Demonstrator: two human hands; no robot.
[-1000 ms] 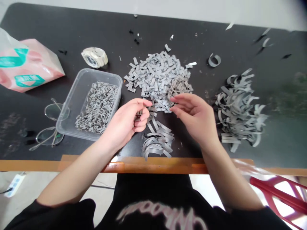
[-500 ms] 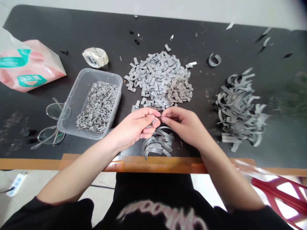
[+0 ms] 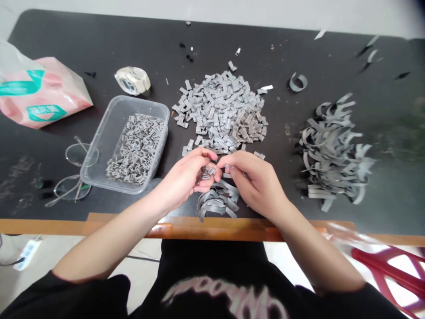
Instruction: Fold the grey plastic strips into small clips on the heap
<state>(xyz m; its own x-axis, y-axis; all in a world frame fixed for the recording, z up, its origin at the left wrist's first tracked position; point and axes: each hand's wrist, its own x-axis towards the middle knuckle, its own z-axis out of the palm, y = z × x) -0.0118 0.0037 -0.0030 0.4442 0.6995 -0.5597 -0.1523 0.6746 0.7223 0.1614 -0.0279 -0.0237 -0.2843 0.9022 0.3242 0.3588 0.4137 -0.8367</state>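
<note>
Several small grey pieces (image 3: 209,171) | cupped in left hand (image 3: 187,173) | right hand (image 3: 255,180) pinching a grey bit (image 3: 227,169)

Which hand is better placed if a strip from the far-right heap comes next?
Probably the right hand: it is nearer that strip heap, while the left hand is farther and holds small grey pieces.
</note>
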